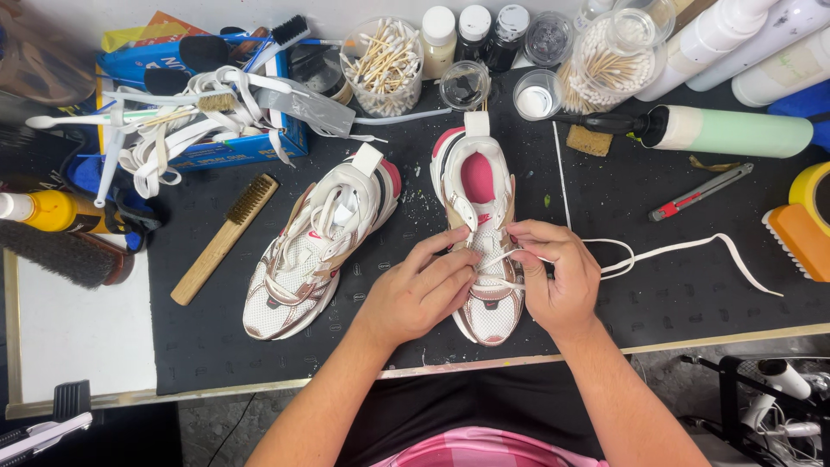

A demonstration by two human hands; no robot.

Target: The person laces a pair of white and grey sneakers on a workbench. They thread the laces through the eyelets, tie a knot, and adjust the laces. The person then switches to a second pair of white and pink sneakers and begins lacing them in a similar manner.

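Observation:
A white and rose sneaker (478, 192) with a pink lining stands toe toward me on the black mat (657, 285). My left hand (422, 292) rests on its left side, fingers pinching the white lace (674, 252) at the eyelets. My right hand (555, 275) grips the same lace on the right side, and the loose end trails off to the right across the mat. A second matching sneaker (316, 251) lies to the left at an angle, untouched.
A wooden brush (223, 239) lies left of the sneakers. A blue box (233, 149) with laces and brushes sits at the back left. Jars of cotton swabs (385, 65), small bottles, a green-white bottle (735, 131) and a utility knife (700, 192) line the back and right.

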